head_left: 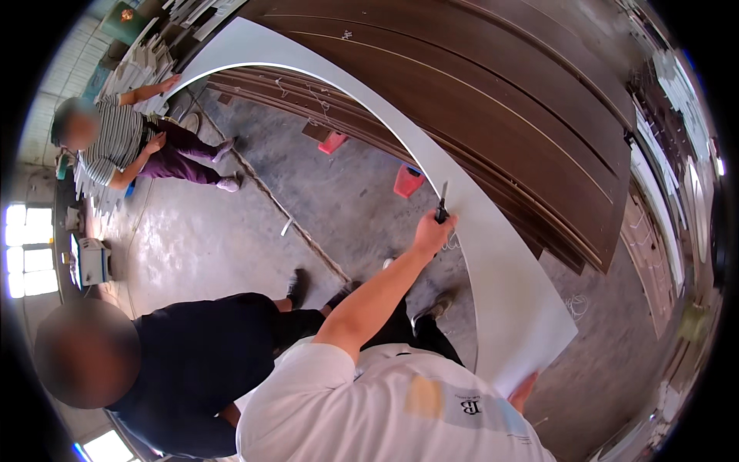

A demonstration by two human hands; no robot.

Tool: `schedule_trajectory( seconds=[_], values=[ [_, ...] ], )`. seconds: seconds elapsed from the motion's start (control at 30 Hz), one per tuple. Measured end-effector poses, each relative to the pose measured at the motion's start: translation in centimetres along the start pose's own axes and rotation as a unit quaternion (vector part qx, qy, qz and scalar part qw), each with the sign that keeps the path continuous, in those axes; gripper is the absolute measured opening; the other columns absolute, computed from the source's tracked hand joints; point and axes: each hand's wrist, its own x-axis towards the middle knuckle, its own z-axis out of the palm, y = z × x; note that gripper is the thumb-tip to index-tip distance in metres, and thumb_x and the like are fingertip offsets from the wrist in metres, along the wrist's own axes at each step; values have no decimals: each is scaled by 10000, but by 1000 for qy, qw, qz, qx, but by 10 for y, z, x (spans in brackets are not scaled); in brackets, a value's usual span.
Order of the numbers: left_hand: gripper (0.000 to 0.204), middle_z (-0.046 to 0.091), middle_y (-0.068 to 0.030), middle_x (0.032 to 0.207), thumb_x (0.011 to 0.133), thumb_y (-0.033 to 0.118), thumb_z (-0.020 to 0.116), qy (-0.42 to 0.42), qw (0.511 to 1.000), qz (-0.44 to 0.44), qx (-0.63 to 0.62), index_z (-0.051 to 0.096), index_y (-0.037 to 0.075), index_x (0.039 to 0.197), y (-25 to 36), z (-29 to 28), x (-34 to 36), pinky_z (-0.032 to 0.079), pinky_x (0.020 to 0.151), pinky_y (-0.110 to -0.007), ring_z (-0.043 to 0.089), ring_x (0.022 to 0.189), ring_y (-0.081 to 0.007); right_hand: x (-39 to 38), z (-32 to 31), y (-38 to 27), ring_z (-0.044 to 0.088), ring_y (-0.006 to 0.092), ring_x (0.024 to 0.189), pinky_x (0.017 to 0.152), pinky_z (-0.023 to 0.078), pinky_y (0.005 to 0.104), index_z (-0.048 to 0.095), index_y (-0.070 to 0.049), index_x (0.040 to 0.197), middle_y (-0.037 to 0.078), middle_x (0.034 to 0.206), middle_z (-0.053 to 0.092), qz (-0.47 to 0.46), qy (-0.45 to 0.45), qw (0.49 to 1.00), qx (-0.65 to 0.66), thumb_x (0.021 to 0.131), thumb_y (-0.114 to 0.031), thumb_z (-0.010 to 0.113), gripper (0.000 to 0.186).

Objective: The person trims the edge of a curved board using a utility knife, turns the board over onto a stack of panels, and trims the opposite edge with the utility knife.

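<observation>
A long, thin white panel [504, 285] stretches from my body to the far left, its edges bent by the lens. My left hand [433, 233] is closed round the black handle of a knife [441, 208]. The knife's thin blade points away from me, at the panel's left edge. Down at the near end of the panel, my right hand [523, 393] grips the edge, most of it hidden. A person in a striped shirt [115, 142] has one hand on the panel's far end.
Large brown boards [493, 115] lie stacked beyond the panel. Red objects [408, 181] sit on the concrete floor [208, 239] by the stack. Another person in dark clothes [200, 362] is close at my left. White and brown strips [654, 208] line the right side.
</observation>
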Motion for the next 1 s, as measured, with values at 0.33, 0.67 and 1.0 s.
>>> schedule_trajectory(
  seconds=[0.33,0.67,1.0],
  values=[
    [324,657,-72,818,1099,339,565,231,951,204,-26,634,32,1025,74,-180,134,491,718,-389,612,784,-189,-9,-21,0,439,327,1479,1237,343,442,359,-60,1626,114,1657,414,16,52,998,-16,1082,-667,334,816],
    [278,701,-145,1104,998,167,609,521,724,380,246,730,112,1242,165,-300,270,545,868,-479,671,1031,-371,-12,1,4,433,326,1483,1238,340,442,350,-64,1630,112,1662,406,60,67,995,-36,1082,-667,329,816],
    [276,729,-19,1149,929,160,641,520,716,325,334,788,215,1156,201,-308,278,574,843,-447,711,1033,-298,-12,2,7,426,326,1488,1240,337,443,341,-67,1634,110,1667,398,76,67,994,-39,1082,-668,325,816]
  ],
)
